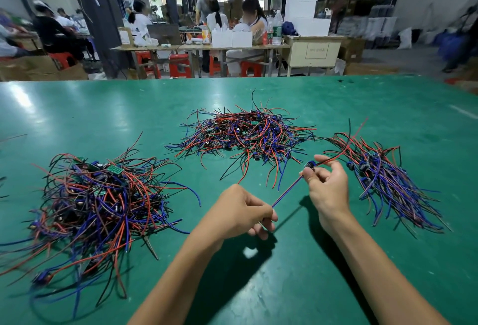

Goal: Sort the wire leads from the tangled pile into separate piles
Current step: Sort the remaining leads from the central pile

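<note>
- Left hand [243,212] fingers curled, pinching near end of thin red-and-blue wire lead [287,193], lower centre.
- Right hand [326,187] fingers pinching its far end by small dark component.
- Tangled red, blue, black wire pile [248,134] centre on green counter [103,112]; other piles left [93,203], right [382,174].

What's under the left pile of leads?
Green table shows around the left pile and through its loose edges. Small green boards sit on top; whatever lies beneath its dense middle is covered.

Red, blue and black wires are seen in the pile [248,134] at twelve o'clock on a green table [103,112]. Small green boards are mixed into the nine o'clock pile [90,203], while mostly purple-blue and red is shown at three o'clock [388,177].
</note>
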The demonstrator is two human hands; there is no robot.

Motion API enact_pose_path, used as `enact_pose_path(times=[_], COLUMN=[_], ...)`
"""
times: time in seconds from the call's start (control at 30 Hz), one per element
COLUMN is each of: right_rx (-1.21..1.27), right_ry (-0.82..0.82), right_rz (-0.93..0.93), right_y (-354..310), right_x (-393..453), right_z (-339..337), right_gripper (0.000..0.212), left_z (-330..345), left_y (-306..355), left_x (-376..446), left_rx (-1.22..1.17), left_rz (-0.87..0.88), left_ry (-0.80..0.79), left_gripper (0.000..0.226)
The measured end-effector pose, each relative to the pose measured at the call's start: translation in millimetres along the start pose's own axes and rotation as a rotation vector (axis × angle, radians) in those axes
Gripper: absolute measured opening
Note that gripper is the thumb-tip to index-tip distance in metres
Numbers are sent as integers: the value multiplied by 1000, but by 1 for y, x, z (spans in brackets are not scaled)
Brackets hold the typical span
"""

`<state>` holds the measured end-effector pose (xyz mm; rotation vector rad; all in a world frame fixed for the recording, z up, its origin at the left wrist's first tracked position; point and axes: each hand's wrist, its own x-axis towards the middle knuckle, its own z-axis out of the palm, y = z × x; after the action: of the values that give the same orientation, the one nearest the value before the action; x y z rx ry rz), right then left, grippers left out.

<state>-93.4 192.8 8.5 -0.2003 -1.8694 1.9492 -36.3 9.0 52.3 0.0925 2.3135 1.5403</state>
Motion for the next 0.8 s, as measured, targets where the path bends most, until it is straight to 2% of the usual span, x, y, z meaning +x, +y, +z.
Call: enact_pose_path(times=[0.17, 0.37, 0.5, 0.57, 0.67, 0.73, 0.8], right_rx=[24, 284, 288, 288, 210, 105, 23], right_ry=[-51, -158, -357, -508, -723, -828, -901], right_rz=[15, 186, 269, 286, 277, 239, 203], right_y=[-3, -10, -15, -20, -28, -31, -31], right_x=[3, -1, -6, -9, -16, -23, -28], right_z=[-1, -5, -9, -9, -6, -3, 0], right_gripper=[31, 33, 36, 46, 61, 65, 66], left_z=[-6, -28, -40, -44, -43, -38, -32], left_y=[1, 0, -2, -2, -1, -1, -3], left_x=[-3, -9, -11, -11, -5, -1, 2], left_rx=[-20, -73, -38, -31, -136, -167, -171], left_rz=[9, 46, 30, 2, -13, 46, 100], left_ry=[-82, -301, -375, -310, -77, 35, 38], left_gripper=[22, 20, 27, 35, 42, 36, 28])
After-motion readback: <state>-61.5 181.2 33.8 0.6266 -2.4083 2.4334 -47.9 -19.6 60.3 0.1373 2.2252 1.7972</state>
